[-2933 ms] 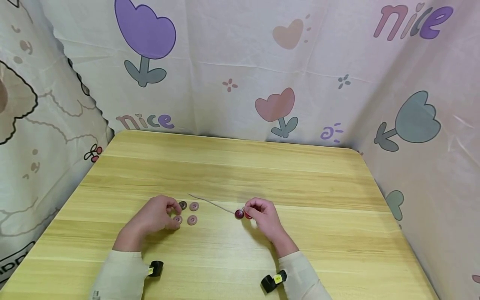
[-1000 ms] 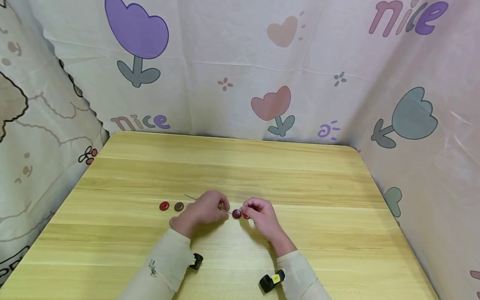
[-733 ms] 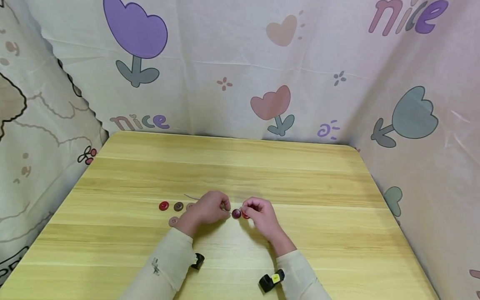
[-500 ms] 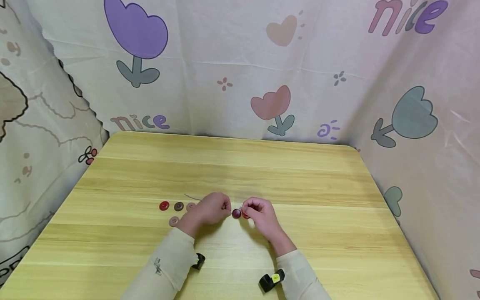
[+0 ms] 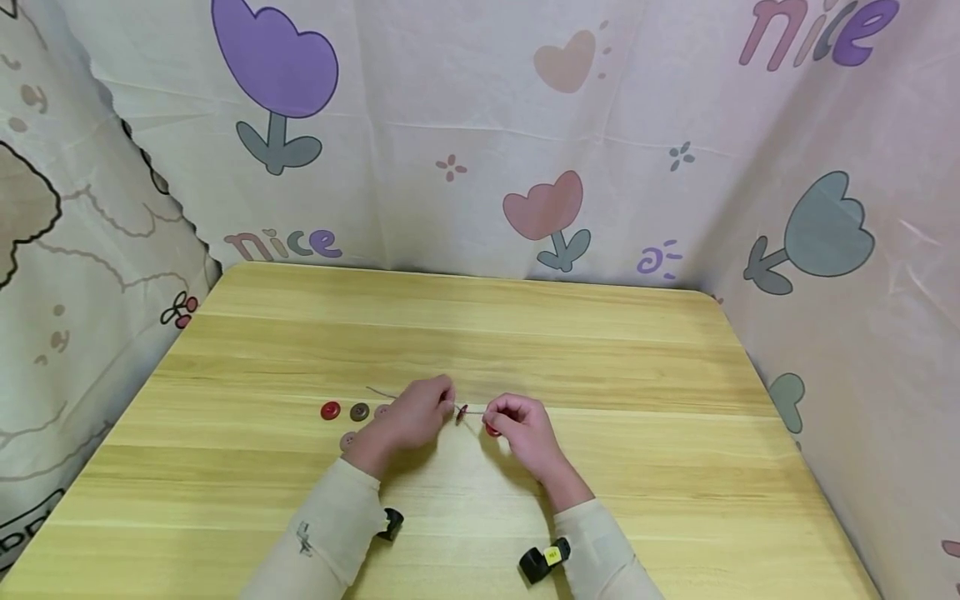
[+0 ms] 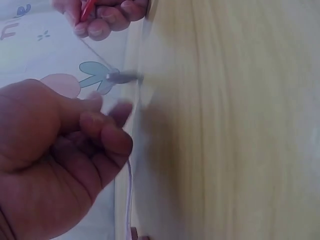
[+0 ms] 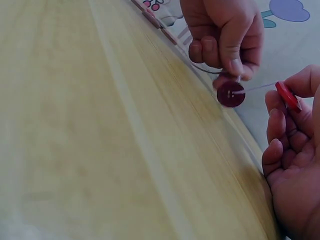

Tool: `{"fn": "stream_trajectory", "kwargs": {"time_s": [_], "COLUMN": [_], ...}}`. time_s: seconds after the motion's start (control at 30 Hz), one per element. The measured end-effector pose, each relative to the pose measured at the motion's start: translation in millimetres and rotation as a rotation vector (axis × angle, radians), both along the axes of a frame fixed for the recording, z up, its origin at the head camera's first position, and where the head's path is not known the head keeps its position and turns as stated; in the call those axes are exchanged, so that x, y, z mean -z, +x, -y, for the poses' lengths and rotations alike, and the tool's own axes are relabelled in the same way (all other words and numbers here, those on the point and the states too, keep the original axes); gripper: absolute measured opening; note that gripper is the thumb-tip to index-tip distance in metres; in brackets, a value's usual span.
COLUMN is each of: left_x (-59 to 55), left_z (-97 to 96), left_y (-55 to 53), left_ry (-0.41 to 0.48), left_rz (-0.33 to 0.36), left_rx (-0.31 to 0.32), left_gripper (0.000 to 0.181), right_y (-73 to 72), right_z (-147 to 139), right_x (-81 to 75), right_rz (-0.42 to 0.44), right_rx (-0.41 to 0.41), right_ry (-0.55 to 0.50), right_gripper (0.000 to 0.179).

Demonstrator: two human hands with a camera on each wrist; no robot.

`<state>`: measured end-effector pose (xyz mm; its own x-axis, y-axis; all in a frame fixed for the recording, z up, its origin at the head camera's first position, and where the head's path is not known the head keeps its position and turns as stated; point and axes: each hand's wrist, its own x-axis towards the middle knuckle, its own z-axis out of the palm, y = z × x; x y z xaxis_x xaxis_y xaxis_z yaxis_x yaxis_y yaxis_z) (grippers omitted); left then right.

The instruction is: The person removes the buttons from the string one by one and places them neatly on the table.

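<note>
In the head view my left hand [image 5: 420,412] pinches a thin pale string [image 5: 381,392], whose loose end runs out behind the hand toward the left. Between my hands a dark red button [image 7: 231,94] is threaded on the string, which passes through one of its holes. My right hand [image 5: 525,429] pinches a bright red button [image 7: 287,96] between thumb and fingers, and the string stretches from it to the dark red one. In the left wrist view the left fingers [image 6: 112,132] close on the string, with the dark button a blur beyond them.
Left of my left hand lie a red button [image 5: 330,410], a brown button [image 5: 359,412] and two pinkish buttons, one [image 5: 348,441] nearer me and one [image 5: 382,411] partly behind the hand. The wooden table [image 5: 600,358] meets a patterned cloth [image 5: 450,100] behind.
My left hand has moved from the loose buttons rightward to the string, and most recently a little back left. The dark red button has turned edge-on and shifted left and up; the right hand stays put.
</note>
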<state>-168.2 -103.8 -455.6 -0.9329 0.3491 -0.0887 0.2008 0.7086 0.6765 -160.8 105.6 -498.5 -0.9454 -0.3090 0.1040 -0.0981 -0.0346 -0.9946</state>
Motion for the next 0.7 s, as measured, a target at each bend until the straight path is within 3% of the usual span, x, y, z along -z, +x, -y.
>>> {"fn": "stream_trajectory", "kwargs": {"time_s": [0.2,0.37,0.57,0.7], "left_x": [-2.0,-5.6,-5.3,-4.9], "left_z": [7.4,15.3,24.0,26.7], "left_y": [-0.1,0.6,1.3,1.5], "left_ry": [0.12,0.248,0.349,0.357], "left_rz": [0.022,0.059,0.107,0.13], "left_rx": [-0.083,-0.119,-0.062,-0.023], "left_gripper": [0.006,0.018,0.036,0.033], "right_y": [-0.1,0.1,-0.3,-0.3], "right_z": [1,1,0,1], "right_x": [-1.0,-0.7,1.6,1.5], "right_rz": [0.004,0.015,-0.002,-0.004], "right_rx": [-0.002,0.008,0.002,0.007], "right_ry": [-0.005,0.006,0.0,0.001], "right_gripper": [0.01,0.009,0.01,0.01]}}
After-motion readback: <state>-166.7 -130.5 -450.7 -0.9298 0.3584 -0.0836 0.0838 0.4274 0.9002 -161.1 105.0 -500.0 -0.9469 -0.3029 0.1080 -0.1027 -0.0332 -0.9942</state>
